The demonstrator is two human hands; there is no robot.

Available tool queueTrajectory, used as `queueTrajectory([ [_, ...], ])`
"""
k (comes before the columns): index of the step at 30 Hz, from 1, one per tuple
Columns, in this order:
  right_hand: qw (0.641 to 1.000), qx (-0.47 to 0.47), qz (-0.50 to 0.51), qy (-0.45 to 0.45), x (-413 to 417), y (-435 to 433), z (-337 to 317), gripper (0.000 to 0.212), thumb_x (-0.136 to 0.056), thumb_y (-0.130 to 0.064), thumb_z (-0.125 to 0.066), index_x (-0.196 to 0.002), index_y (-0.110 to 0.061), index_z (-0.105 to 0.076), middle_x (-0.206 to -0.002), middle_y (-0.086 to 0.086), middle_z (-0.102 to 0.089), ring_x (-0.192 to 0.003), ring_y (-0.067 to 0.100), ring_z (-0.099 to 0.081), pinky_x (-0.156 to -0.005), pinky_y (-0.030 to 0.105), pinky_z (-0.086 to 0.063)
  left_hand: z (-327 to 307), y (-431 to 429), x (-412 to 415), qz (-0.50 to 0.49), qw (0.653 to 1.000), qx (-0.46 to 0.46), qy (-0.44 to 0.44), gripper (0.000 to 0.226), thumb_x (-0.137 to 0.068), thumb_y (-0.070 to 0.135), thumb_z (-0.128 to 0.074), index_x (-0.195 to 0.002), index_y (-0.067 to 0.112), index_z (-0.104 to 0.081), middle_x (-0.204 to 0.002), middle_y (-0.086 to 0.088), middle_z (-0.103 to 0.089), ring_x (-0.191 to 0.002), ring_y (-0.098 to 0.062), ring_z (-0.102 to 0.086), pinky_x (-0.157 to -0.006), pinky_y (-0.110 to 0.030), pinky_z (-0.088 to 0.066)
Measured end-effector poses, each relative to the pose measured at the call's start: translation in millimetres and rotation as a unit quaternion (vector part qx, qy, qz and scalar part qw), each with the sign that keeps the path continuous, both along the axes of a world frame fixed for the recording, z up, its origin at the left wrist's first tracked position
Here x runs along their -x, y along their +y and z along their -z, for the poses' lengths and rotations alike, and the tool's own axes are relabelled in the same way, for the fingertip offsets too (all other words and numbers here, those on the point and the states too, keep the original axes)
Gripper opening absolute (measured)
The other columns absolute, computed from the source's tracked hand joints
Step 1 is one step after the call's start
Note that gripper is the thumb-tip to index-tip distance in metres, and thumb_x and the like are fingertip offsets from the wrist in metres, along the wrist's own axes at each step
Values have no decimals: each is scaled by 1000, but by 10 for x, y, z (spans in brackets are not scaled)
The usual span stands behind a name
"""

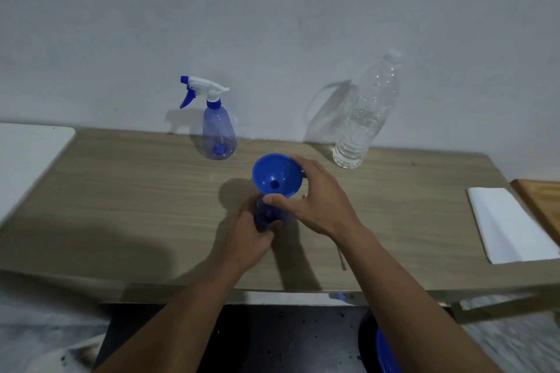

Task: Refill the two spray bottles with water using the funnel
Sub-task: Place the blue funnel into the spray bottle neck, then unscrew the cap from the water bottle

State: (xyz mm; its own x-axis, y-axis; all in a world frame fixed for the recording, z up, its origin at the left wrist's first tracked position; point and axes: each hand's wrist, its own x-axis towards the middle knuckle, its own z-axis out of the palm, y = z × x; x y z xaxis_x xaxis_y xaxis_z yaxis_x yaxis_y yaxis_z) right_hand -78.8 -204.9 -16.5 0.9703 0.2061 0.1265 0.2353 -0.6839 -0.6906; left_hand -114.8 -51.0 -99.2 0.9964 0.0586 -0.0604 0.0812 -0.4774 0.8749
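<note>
A blue funnel (276, 175) sits in the neck of a translucent blue spray bottle (266, 215) with no spray head, at the table's middle. My right hand (318, 200) pinches the funnel's rim between thumb and fingers. My left hand (247, 239) grips the bottle's body from the near side and hides most of it. A second blue spray bottle (218, 133), with its white and blue trigger head on, stands upright at the back left. A clear plastic water bottle (362, 118), capped and partly filled, stands at the back right by the wall.
The wooden table (121, 191) runs along a grey wall. A folded white cloth (509, 221) lies at the right end beside a wooden board (542, 200). A white surface (27, 157) adjoins the left end. A blue object (385, 354) lies on the dark floor below.
</note>
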Motion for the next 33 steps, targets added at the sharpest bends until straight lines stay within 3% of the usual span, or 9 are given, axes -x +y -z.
queueTrajectory([
  [6, 999, 42, -5, -8, -17, 31, -56, 94, -69, -70, -76, -145, -26, -43, -137, -8, -51, -121, 11, -53, -98, 28, -46, 43, -11, -16, -9, 1000, -3, 9, 45, -84, 23, -75, -116, 37, -47, -101, 15, -63, -87, 1, -62, -61, -5, -41],
  [8, 998, 57, 2, -5, -13, 31, -67, 98, -69, -76, -72, -148, -27, -39, -141, -9, -49, -125, 11, -51, -98, 31, -46, 62, 2, -8, -8, 1000, -4, 19, 49, -82, 27, -76, -123, 35, -48, -109, 13, -63, -94, -3, -63, -72, -11, -46],
  [10, 998, 61, 10, -1, 5, 22, -101, 100, -70, -79, -68, -150, -30, -36, -148, -10, -44, -131, 10, -48, -101, 35, -46, 72, 36, 5, -7, 1000, 1, 19, 62, -78, 32, -76, -132, 37, -44, -121, 11, -62, -105, -8, -64, -85, -31, -54],
  [13, 999, 51, 19, -7, 57, -24, -189, 92, -78, -76, -61, -153, -28, -35, -153, -9, -40, -137, 9, -42, -107, 38, -44, 58, 60, 134, -31, 999, -39, 0, 72, -79, 32, -77, -141, 28, -42, -131, 9, -53, -115, -10, -56, -90, -27, -44],
  [18, 998, 26, 46, -20, 119, -232, -416, 74, -93, -63, -53, -154, -25, -33, -156, -2, -38, -140, 15, -41, -110, 37, -40, 70, -117, 568, -108, 973, -159, -125, 45, -74, 24, -82, -112, 14, -60, -109, -5, -60, -102, -26, -58, -85, -21, -30],
  [20, 997, 21, 63, -31, 80, -369, -536, 70, -97, -56, -53, -154, -22, -33, -155, 1, -38, -139, 18, -43, -110, 37, -39, -4, -339, 599, -53, 979, -132, -148, 36, -78, 27, -77, -107, 20, -57, -104, 0, -60, -93, -18, -57, -82, -21, -33],
  [24, 992, 44, 96, -64, -159, -706, -791, 67, -98, -43, -58, -154, -16, -33, -154, 7, -40, -139, 23, -42, -108, 36, -38, -388, -914, 303, -2, 989, -42, -143, 28, -87, 28, -69, -112, 23, -55, -110, 7, -61, -103, -15, -58, -83, -32, -49],
  [28, 986, 48, 119, -103, -557, -1049, -1033, 65, -98, -37, -59, -154, -16, -31, -152, 10, -40, -134, 26, -47, -102, 35, -40, -698, -1380, -326, 6, 992, -63, -111, 48, -91, 38, -65, -132, 23, -47, -131, 4, -54, -121, -19, -55, -95, -41, -50],
  [33, 984, 42, 117, -125, -1196, -1400, -1285, 65, -102, -34, -55, -157, -18, -24, -153, 14, -37, -131, 27, -50, -92, 26, -35, -836, -1816, -1176, -22, 995, -41, -86, 88, -85, 44, -73, -153, 21, -22, -154, -3, -35, -135, -26, -43, -103, -36, -40],
])
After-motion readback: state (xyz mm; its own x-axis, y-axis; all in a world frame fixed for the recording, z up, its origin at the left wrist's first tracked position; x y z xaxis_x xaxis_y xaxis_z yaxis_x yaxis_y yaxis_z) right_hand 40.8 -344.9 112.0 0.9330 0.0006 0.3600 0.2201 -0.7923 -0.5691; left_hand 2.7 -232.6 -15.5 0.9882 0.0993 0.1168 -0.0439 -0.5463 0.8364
